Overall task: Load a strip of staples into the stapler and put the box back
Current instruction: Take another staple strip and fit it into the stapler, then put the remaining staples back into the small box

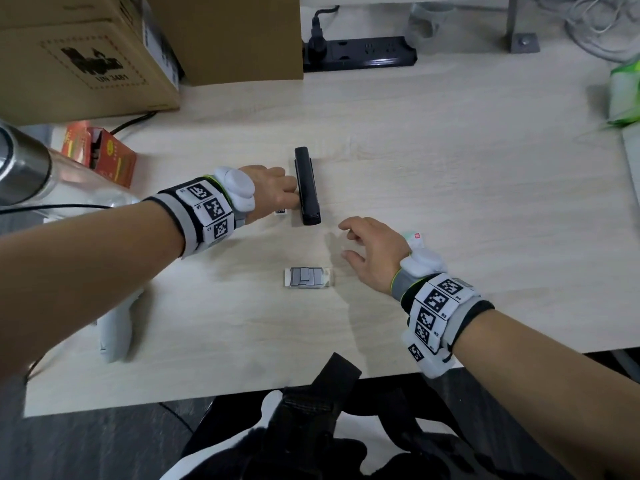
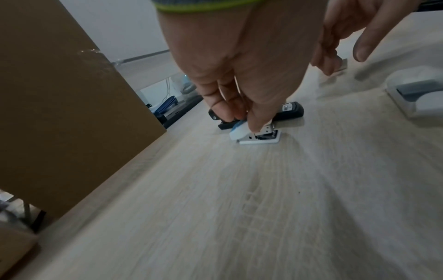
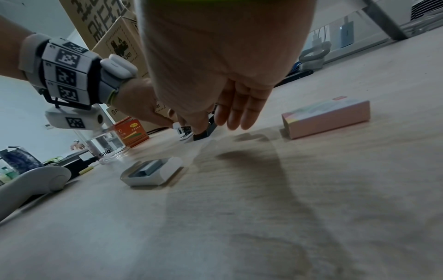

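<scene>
My left hand [image 1: 289,202] [image 2: 244,121] pinches a small white stapler [image 2: 254,135] [image 1: 280,212] that sits on the desk. Its lid is tilted up and the magazine shows. A black stapler [image 1: 306,185] [image 2: 291,112] lies right behind it. My right hand [image 1: 346,240] [image 2: 335,56] hovers just right of the staplers. Its curled fingers hold a grey staple strip [image 2: 342,65] above the desk. The open white tray of staples [image 1: 308,277] [image 2: 417,92] [image 3: 151,170] lies nearer me. The pink box sleeve [image 3: 328,117] [image 1: 415,236] lies behind my right wrist.
Cardboard boxes [image 1: 86,53] and a black power strip [image 1: 360,51] line the back of the desk [image 1: 485,168]. An orange carton [image 1: 100,152] and a metal flask [image 1: 20,168] stand at the left. A white controller [image 1: 116,327] lies front left. A green packet [image 1: 623,91] is far right.
</scene>
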Motion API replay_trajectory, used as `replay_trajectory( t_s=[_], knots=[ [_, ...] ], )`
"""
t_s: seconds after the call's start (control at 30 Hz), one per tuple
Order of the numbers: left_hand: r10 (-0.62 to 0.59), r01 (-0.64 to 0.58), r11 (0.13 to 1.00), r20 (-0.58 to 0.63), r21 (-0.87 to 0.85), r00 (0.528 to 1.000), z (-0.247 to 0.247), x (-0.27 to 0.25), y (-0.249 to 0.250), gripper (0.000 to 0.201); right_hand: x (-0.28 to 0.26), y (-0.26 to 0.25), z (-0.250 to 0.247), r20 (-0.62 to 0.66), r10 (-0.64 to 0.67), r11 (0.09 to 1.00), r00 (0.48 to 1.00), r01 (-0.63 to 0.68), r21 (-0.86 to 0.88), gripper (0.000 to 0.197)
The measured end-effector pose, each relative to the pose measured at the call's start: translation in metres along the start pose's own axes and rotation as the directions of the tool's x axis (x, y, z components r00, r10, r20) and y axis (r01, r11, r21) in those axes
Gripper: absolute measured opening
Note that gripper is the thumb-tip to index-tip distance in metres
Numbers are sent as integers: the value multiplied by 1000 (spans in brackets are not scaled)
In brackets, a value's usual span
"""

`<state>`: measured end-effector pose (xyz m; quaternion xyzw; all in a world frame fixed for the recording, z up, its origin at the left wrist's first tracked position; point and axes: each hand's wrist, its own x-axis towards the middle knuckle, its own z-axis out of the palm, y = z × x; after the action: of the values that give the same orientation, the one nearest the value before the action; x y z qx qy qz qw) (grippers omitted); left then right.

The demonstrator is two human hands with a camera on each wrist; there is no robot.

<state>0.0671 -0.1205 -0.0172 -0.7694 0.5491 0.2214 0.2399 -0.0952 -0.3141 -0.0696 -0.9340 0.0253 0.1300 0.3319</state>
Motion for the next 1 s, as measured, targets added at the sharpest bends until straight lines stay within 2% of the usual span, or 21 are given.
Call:
replay_trajectory(
  t_s=[0.17,0.43,0.5,0.57,0.63,0.7,0.8,0.9,1.0],
  knots=[
    [-78,76,996,-28,-54,997,4,-3,7,46,-1,-1,3,14,4,1000,1000,-4,1,39],
    [-185,149,965,-158,-215,970,15,-7,17,52,3,-4,4,39,-7,1000,999,7,-16,39],
    [-241,173,941,-216,-291,946,21,-8,18,51,4,-4,4,40,-8,1000,999,9,-19,39],
    [-311,165,894,-312,-416,898,26,-12,24,41,5,-5,4,43,-11,1000,999,12,-21,39],
    [-348,87,843,-415,-531,841,29,-16,37,28,3,-6,4,46,-28,999,999,29,-19,39],
    [-367,12,782,-446,-623,816,32,-22,54,19,2,-9,7,58,-58,998,997,59,-17,38],
    [-396,-11,682,-383,-731,835,42,-27,76,23,0,-10,11,102,-99,993,990,105,-47,36],
    [-459,65,563,-247,-824,853,54,-36,94,39,-5,-9,14,171,-105,990,980,119,-75,37],
    [-465,163,520,-118,-839,877,67,-44,108,61,-11,-10,13,244,-70,991,967,94,-90,44]
  ],
)
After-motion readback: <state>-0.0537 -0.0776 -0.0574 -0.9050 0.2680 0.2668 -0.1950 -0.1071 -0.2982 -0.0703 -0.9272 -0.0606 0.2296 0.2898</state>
